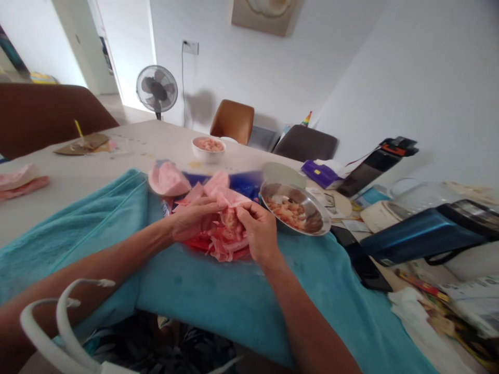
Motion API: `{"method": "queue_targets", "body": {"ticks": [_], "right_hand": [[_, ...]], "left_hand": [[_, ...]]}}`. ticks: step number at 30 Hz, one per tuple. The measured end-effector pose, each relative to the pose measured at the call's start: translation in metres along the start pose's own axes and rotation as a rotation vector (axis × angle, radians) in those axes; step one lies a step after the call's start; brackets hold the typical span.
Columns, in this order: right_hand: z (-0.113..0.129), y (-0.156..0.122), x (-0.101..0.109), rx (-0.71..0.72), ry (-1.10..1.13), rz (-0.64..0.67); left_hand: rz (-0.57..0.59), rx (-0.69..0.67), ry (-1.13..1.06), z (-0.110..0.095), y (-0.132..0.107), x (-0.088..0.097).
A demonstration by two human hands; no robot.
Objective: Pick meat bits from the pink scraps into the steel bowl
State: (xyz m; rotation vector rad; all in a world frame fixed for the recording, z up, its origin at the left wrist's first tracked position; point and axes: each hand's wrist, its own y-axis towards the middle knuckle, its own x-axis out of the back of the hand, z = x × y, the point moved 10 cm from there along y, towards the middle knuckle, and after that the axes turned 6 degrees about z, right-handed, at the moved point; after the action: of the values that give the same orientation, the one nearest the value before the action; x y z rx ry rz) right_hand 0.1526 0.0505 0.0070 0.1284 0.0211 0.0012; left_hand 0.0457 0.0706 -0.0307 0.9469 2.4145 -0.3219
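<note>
Left hand (194, 217): fingers lightly curved and mostly extended, thumb near the fingertips, one side of a pink fruit segment (233, 222) between them; likely the steadying support.

Right hand (260, 231): thumb and bent forefinger closed in a pinch on the same segment's opposite edge; a fine grip, probably chosen because the skin is thin and the flesh tears easily.

Pink fruit segment: pomelo by its look, at the clock's centre between both hands, above crumpled pink peelings (222, 251); held low there, presumably so that scraps fall on the heap.

Red sheet or dish (193, 247): beneath the peelings, type unclear; seemingly a catch-all.

Thick pink rind (170, 179): at 10 o'clock, near the left hand.

Steel bowl (314, 224): at 2 o'clock, orange-pink pieces inside; placed within easy reach of the right hand.

White bowl (208, 155): just short of 12 o'clock, heaped with pink pieces, farther off on the counter (156, 136), perhaps to leave working room.

Teal towel (202, 296): at 6 o'clock, spread over the near edge, probably against drips.

Black phone (360, 259): towards 4 o'clock.

Blue flask (409, 234): at 3 o'clock, lying tilted in view
</note>
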Motion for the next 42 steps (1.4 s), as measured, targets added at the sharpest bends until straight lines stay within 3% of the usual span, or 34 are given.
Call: {"method": "queue_targets", "body": {"ticks": [7, 16, 26, 31, 38, 42], "right_hand": [[0.012, -0.002, -0.003, 0.163, -0.299, -0.030], [-0.027, 0.000, -0.005, -0.120, 0.135, -0.065], [-0.042, 0.000, -0.009, -0.234, 0.458, -0.075], [-0.046, 0.001, -0.010, -0.284, 0.523, -0.079], [-0.046, 0.002, -0.012, -0.276, 0.448, -0.006], [-0.050, 0.001, -0.013, -0.285, 0.413, -0.006]], "left_hand": [[-0.016, 0.045, 0.114, 0.004, 0.000, -0.001], [0.003, 0.075, 0.091, 0.005, 0.001, -0.007], [0.030, 0.008, 0.007, 0.001, 0.005, -0.003], [0.038, 0.014, -0.017, -0.001, 0.004, -0.005], [-0.034, -0.008, 0.005, -0.006, 0.002, 0.001], [-0.132, -0.028, 0.001, -0.006, -0.001, 0.013]]}}
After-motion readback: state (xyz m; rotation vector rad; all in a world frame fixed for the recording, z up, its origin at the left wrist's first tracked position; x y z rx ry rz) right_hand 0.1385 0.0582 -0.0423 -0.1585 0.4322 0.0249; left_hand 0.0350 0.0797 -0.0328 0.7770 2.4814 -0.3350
